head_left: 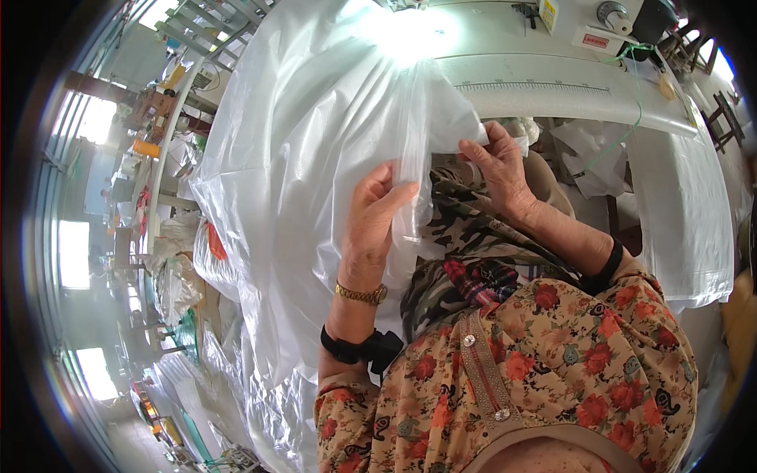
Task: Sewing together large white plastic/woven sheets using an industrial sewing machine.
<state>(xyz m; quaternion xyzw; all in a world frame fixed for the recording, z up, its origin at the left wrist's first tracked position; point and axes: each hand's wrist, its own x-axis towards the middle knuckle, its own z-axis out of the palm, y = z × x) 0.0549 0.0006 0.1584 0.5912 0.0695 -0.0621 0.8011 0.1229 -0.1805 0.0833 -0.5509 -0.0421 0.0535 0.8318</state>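
Apparently for tautness, the left hand (pixel 377 209) pinches one white plastic sheet (pixel 300 158), thumb and fingers closed on it; the right hand (pixel 495 164) nips its edge, fingertips nearly meeting. The sheet drapes leftward from one white worktable (pixel 512 69), near one bright light (pixel 414 35).

Red label (pixel 595 40), yellow label (pixel 548 13) on machine housing (pixel 578 17), ruler scale (pixel 536 84) on table edge (pixel 564 106), print too small to read

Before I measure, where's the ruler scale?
In the head view, upper right: the ruler scale runs along the white tabletop, beyond the right hand.
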